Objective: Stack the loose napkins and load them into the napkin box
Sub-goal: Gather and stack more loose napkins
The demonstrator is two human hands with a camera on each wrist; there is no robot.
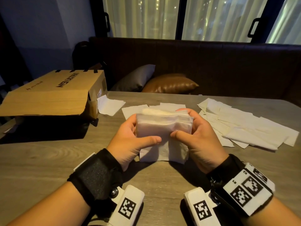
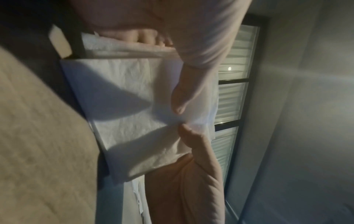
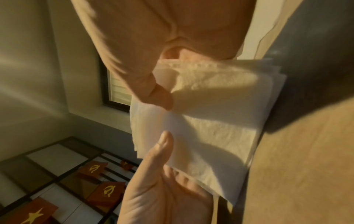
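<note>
Here the wood-grain table (image 1: 48, 160) is the landmark, broad and matte, its near edge cut off by the frame. On its far left corner lies a large brown cardboard box (image 1: 53, 93), flat-sided, one flap hanging forward; its inside is hidden. Beyond the table's far edge, two smooth cushions, one grey (image 1: 136, 78) and one glossy brown (image 1: 171, 84), lean on a dark bench.

On the table's right side a spread of loose napkins (image 1: 247, 128) overlaps in thin, pale, rectangular sheets. A few more napkins (image 1: 110, 106) lie flat toward the far middle, just beside the box.

Above the table's middle, a stack of napkins (image 1: 164, 126) is held on edge, soft and faintly crinkled, its lower edge touching the tabletop. The sheets sit slightly uneven at the top, and how many there are cannot be told.

The left hand (image 1: 130, 141) grips the stack's left side, thumb pressed flat on the near face, fingers wrapped behind and mostly hidden. The right hand (image 1: 200, 139) grips the right side likewise, thumb tip nearly meeting the other thumb. Both wrist views are blurred and dim, showing the crinkled paper face (image 2: 134, 106) and the thumbs across it (image 3: 201, 128).
</note>
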